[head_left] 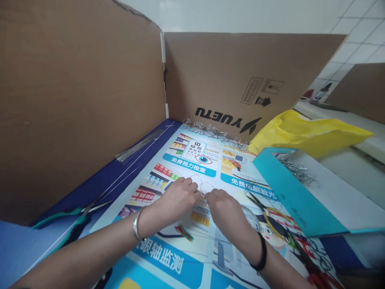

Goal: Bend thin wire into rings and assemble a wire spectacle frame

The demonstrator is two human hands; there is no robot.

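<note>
My left hand [182, 200] and my right hand [224, 206] meet low over the printed poster, with fingertips nearly touching. Both are closed in a pinch on a thin wire [207, 184], which bends up in small loops between and beyond the fingers. The fingers hide the wire's ends and the exact spot where it is gripped. Just below the hands, a small bundle of red, yellow and green strands [184, 232] lies on the poster [195, 218]. Farther thin wires stretch across the poster near my right wrist.
Green-handled pliers [82, 214] lie at the left, near straight wires [140, 146]. Scissors [270, 214] and a red-handled tool [319, 277] lie right. A turquoise box [296, 196] holds tangled wire, beside a yellow bag [300, 134]. Cardboard walls [210, 72] stand left and behind.
</note>
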